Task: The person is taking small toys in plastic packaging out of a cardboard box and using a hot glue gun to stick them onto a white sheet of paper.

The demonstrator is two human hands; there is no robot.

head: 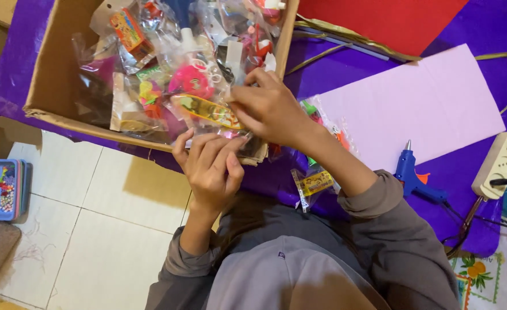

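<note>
At the near edge of the brown cardboard box (52, 86), both hands pinch a clear plastic toy packet with a yellow label (207, 112), left hand (210, 166) at six o'clock, right hand (265, 109) at three; opposed pulling might tear it.

A brown cardboard box (52, 74) is sitting on purple wrapping paper (466, 172), and the clear packets (167, 63) inside it are showing pink, orange, yellow and green toys, while the packet (207, 111) being pinched by the right hand (268, 109) and the left hand (210, 166) is showing a yellow and orange strip. A pale lilac sheet (420, 103) is lying beside a red sheet (391, 20), with a blue glue gun (411, 175) (an orange trigger is showing) and a cream power strip (499, 163) lying nearby. The person's sleeves (391, 229) are looking grey, the floor tiles (93, 212) are looking off-white, and a small blue box (4, 189) is holding multicoloured bits.
</note>
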